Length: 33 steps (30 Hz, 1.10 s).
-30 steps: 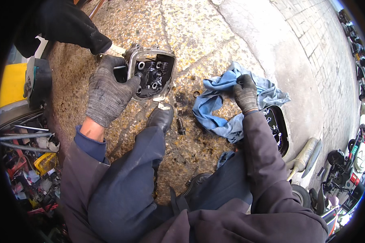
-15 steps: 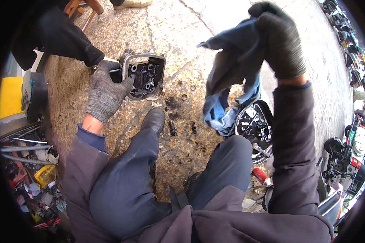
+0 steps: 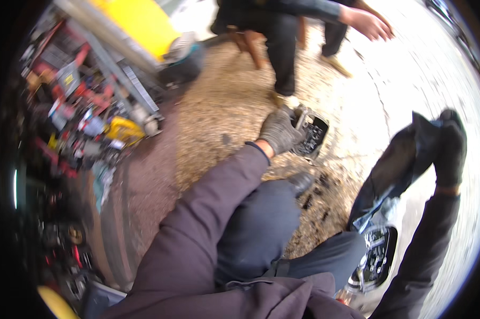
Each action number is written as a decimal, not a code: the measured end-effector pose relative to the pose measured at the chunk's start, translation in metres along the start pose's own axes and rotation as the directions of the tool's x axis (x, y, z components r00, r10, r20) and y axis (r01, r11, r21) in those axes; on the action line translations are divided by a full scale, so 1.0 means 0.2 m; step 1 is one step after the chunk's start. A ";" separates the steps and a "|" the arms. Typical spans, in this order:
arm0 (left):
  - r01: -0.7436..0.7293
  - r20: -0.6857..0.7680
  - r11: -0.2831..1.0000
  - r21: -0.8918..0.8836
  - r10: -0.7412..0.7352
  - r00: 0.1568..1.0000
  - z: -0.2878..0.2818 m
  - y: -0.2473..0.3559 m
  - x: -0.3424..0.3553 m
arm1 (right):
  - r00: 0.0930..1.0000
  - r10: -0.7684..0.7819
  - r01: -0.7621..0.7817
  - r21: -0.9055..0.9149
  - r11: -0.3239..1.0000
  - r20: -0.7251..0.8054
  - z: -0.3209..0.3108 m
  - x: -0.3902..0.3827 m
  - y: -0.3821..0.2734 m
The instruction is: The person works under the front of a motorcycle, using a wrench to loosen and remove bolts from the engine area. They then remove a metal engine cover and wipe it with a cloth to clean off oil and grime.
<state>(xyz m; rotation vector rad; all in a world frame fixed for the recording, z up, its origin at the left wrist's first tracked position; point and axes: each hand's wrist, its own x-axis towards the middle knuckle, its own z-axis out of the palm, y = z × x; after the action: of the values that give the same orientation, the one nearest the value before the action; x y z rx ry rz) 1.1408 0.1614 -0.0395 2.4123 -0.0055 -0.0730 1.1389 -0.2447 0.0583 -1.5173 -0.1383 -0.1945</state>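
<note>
My left hand, in a grey knit glove, grips the near-left rim of a metal engine housing. The housing has an open, dark, oily inside with small fittings, and it is tilted over the ground. My right hand, also gloved, is closed around a blue cloth rag with dark stains, raised off to the right. The rag's lower end hangs close to a dark oval tray that holds several small metal parts. Motion blur hides fine detail.
Someone in dark trousers sits on a wooden stool beyond the housing, a bare hand stretched out. Jumbled tools and parts lie at the left, near a yellow panel. Dark oil stains mark the ground by my shoe.
The view has swung left, so everything sits further right in it and more of the seated person shows. Both hands keep hold of the housing and the rag.
</note>
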 end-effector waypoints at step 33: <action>0.655 -0.374 0.363 -0.663 -0.918 0.130 -2.15 -1.86 -1.23 | 0.103 0.350 0.639 -0.331 0.695 0.931 3.50 0.41 -0.05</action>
<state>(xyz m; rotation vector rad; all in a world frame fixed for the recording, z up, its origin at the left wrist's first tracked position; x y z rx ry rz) 0.9134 0.7304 0.0454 1.5991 1.6173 0.3639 1.2384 0.4499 0.1197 -2.1803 -1.6042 0.8378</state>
